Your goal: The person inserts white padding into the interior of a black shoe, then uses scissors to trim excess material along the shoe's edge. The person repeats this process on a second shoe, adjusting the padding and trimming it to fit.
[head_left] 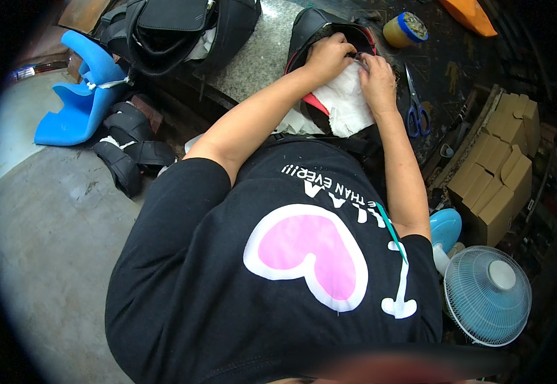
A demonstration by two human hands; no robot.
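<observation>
At the edge of the worktable, a black piece with red edging (319, 24), perhaps a bag or a cover, lies with its opening toward me. A white cloth (342, 96) hangs out of that opening. My left hand (331, 59) reaches into the mouth of the black piece, fingers bent and closed at its edge near the cloth. My right hand (378, 80) is closed at the cloth's upper right side, thumb and fingers pinching at the rim. The two sets of fingertips almost meet; what lies between them is too small to make out. Scissors with blue handles (418, 120) lie right of my right hand.
A yellowish tub with a blue rim (406, 29) and an orange item (469, 16) sit at the far right. Black bags (176, 32) are at the far left, near a blue foam piece (77, 109). Cardboard boxes (493, 179) and a fan (488, 296) stand at right.
</observation>
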